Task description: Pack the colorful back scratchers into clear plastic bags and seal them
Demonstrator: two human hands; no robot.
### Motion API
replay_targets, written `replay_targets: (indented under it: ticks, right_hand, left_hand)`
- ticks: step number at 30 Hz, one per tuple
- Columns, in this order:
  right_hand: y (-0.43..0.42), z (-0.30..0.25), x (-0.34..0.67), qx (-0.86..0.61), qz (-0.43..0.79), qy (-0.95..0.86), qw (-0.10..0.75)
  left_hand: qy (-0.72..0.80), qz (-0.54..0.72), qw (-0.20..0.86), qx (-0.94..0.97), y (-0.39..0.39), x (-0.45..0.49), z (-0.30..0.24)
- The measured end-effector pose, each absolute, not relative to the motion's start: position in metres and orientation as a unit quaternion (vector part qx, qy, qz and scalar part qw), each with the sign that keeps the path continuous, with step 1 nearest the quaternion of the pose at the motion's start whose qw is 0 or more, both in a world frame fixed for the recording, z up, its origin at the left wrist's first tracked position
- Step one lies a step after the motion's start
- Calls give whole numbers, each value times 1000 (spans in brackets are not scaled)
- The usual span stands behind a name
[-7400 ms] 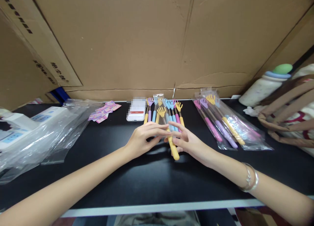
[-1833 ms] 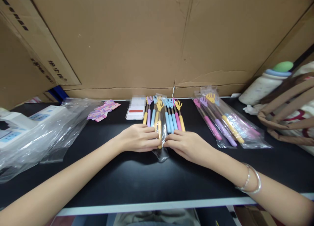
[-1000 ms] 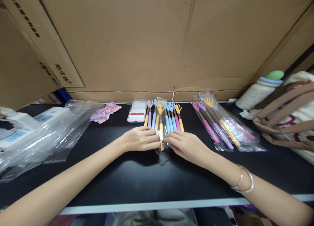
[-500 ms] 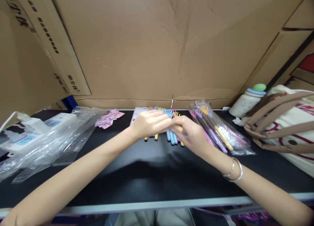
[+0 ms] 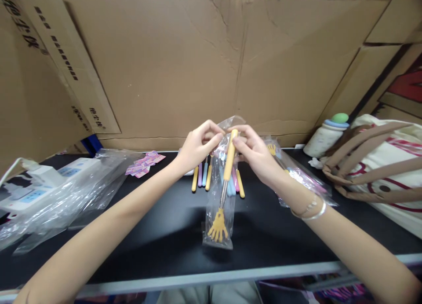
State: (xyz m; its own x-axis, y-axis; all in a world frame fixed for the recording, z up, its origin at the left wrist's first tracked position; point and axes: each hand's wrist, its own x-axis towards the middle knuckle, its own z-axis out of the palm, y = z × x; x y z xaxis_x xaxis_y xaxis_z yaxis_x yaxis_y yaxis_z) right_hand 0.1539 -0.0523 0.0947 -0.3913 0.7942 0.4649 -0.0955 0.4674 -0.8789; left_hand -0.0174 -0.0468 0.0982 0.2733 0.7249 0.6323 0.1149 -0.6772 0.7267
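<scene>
In the middle of the head view a yellow back scratcher (image 5: 229, 165) hangs tilted, its hand-shaped end down inside a clear plastic bag (image 5: 212, 207). My right hand (image 5: 257, 152) is closed on the top of its handle. Beside it my left hand (image 5: 198, 149) pinches the upper edge of the bag, thumb and forefinger together. Behind the bag several loose back scratchers lie in a row, among them one with a yellow handle (image 5: 195, 179); their far ends are partly hidden by my hands and the bag.
Bagged back scratchers (image 5: 308, 181) lie to the right, near a white bottle (image 5: 325, 139) and a canvas bag (image 5: 392, 163). On the left are pink-purple cards (image 5: 145, 164), empty plastic bags (image 5: 72, 203) and a power strip (image 5: 77, 166). Cardboard (image 5: 171, 71) walls the back.
My hands were close together over the row. Now they are raised and a little apart, and the yellow back scratcher hangs upright in the clear bag between them.
</scene>
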Motion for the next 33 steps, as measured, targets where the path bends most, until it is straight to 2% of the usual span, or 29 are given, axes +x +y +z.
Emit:
replay_targets:
  ticks: [5,13,28,33]
  right_hand:
    - [-16,45,149,-320,520,-659,439]
    - [9,6,141,-337,524,-655,427]
    - [-9,3,145,-298,509,-651,478]
    - [-11,1,146,-303,484,-652,498]
  left_hand:
    - [349,478,423,686,-19,-29,42]
    - [358,479,434,674,-8,-34,2]
    - [370,529,412,643,-17,-22,-6]
    - [353,510,425,658,-19,-23,-6]
